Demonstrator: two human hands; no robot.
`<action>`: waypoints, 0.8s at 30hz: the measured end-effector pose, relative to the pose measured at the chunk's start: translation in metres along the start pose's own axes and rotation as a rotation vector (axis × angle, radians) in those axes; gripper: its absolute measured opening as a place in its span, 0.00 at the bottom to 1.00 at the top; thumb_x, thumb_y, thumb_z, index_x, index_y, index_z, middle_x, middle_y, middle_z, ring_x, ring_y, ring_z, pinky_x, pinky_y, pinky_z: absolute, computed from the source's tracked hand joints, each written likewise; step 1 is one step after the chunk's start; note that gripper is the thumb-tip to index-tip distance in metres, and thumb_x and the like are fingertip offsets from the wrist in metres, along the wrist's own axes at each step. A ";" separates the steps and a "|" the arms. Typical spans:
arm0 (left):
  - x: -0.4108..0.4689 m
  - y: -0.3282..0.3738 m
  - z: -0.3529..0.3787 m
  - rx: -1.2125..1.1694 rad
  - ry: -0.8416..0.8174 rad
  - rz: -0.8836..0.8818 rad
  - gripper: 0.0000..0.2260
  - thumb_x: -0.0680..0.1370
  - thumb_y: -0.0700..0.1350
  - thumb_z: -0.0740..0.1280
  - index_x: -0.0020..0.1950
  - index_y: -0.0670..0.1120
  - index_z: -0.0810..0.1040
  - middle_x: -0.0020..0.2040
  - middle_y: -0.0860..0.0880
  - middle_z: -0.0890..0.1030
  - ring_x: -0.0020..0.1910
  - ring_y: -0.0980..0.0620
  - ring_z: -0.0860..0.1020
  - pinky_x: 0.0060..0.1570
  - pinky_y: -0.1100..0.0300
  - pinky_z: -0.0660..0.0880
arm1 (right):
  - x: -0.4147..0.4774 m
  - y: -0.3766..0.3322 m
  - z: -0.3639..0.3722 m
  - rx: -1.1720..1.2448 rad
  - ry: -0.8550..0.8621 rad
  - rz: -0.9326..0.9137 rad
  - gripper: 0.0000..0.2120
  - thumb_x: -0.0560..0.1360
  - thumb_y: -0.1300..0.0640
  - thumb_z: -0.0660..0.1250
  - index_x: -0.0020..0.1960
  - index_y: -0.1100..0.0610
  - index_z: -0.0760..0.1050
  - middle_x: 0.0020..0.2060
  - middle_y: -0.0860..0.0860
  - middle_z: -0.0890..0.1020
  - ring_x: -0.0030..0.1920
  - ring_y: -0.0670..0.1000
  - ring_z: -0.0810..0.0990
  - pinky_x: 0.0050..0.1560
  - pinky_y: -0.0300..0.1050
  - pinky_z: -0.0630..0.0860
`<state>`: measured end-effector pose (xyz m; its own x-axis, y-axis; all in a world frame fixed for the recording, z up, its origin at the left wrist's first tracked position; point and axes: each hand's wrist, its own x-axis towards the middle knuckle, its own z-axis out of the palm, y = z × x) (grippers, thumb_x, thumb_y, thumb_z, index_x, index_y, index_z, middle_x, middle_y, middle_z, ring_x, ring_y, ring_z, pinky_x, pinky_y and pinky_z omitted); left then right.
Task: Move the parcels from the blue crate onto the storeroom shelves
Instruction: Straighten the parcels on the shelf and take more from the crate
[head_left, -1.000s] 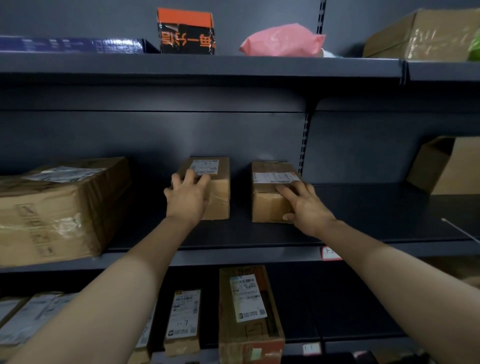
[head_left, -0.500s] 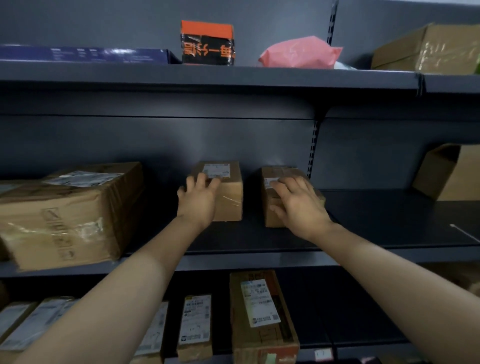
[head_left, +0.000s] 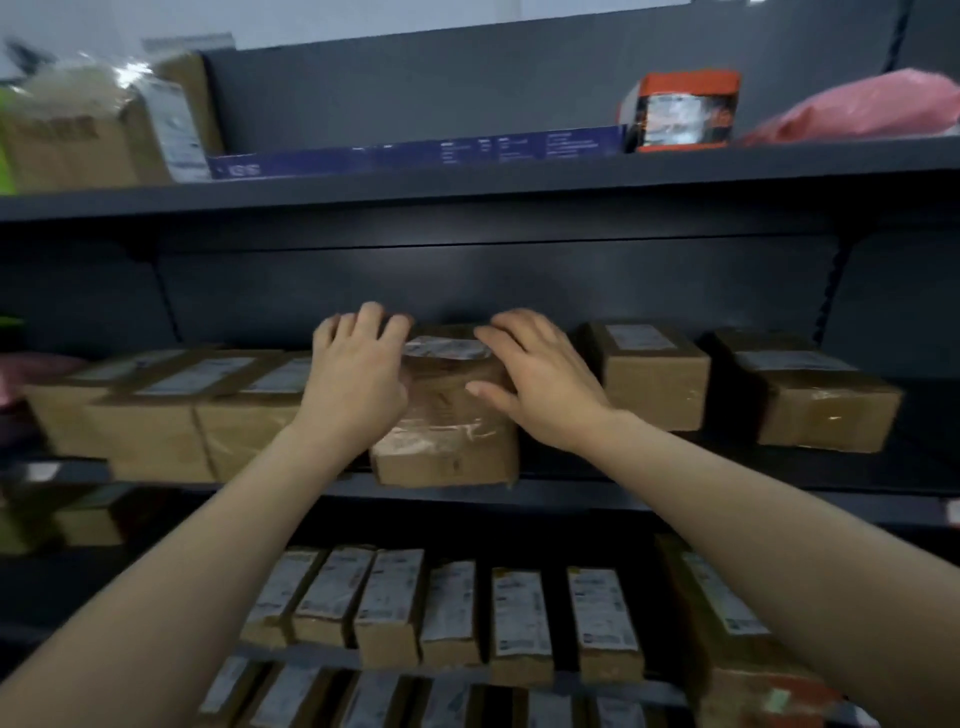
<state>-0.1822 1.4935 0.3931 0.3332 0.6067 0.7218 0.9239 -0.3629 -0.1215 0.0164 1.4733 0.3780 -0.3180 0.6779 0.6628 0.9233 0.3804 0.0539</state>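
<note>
Head view, blurry. Both hands on one taped parcel (head_left: 447, 421) at frame centre. It is a brown carton with a wrinkled label on top and clear tape across its front, sitting on the middle shelf (head_left: 649, 501) with its front face at the shelf lip.

Left hand (head_left: 358, 387) is at the parcel's 9 o'clock side, fingers curled over the top-left corner and gripping it. The thumb is hidden, so I cannot tell where it lies.

Right hand (head_left: 540, 387) is at the 3 o'clock side, with fingers bent over the top rear edge and thumb stretched along the front face toward 9 o'clock, so this hand also grips the parcel. Both forearms are bare and come in from 7 and 5 o'clock.

Neighbours on the same shelf:
- At 9 o'clock of the parcel is a row of brown cartons (head_left: 156, 415), labels up, packed side by side. The nearest sits just beside the left hand; whether they touch I cannot tell.
- At 3 o'clock is a small carton (head_left: 649, 382), then a darker gap, then an angled carton (head_left: 823, 408) turned slightly.

Top shelf, 12 o'clock band:
- flat blue box (head_left: 415, 156) lying along the edge
- orange-and-black box (head_left: 680, 111) at about 1 o'clock
- pink bag (head_left: 872, 109) at 2 o'clock
- plastic-wrapped carton (head_left: 93, 130) at 10 o'clock

Lower shelf at 6 o'clock has a line of narrow labelled boxes (head_left: 447, 608) standing side by side, with more rows below. The print is too blurred to read.
</note>
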 end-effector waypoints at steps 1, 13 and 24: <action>-0.007 -0.017 0.000 0.010 -0.055 -0.027 0.21 0.74 0.42 0.67 0.67 0.44 0.71 0.60 0.41 0.72 0.60 0.38 0.71 0.66 0.46 0.62 | 0.007 -0.013 0.005 -0.008 -0.039 -0.016 0.31 0.78 0.43 0.63 0.75 0.58 0.63 0.73 0.56 0.65 0.74 0.58 0.58 0.74 0.52 0.52; -0.042 -0.125 0.058 -0.120 -0.457 -0.176 0.30 0.77 0.53 0.65 0.76 0.56 0.56 0.76 0.52 0.61 0.75 0.45 0.56 0.69 0.41 0.59 | 0.031 -0.053 0.073 -0.207 -0.181 0.107 0.37 0.74 0.38 0.64 0.77 0.47 0.53 0.74 0.51 0.62 0.73 0.56 0.58 0.73 0.56 0.46; 0.010 -0.095 0.114 -0.089 -0.406 -0.154 0.30 0.76 0.52 0.67 0.76 0.58 0.57 0.74 0.53 0.64 0.74 0.45 0.58 0.66 0.31 0.56 | 0.048 0.001 0.092 -0.268 -0.205 0.170 0.36 0.75 0.38 0.64 0.77 0.46 0.53 0.72 0.51 0.63 0.72 0.55 0.58 0.73 0.54 0.45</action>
<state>-0.2454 1.6147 0.3337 0.2561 0.8805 0.3989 0.9546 -0.2953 0.0387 -0.0175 1.5643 0.3414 -0.1668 0.8392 0.5176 0.9816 0.0919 0.1673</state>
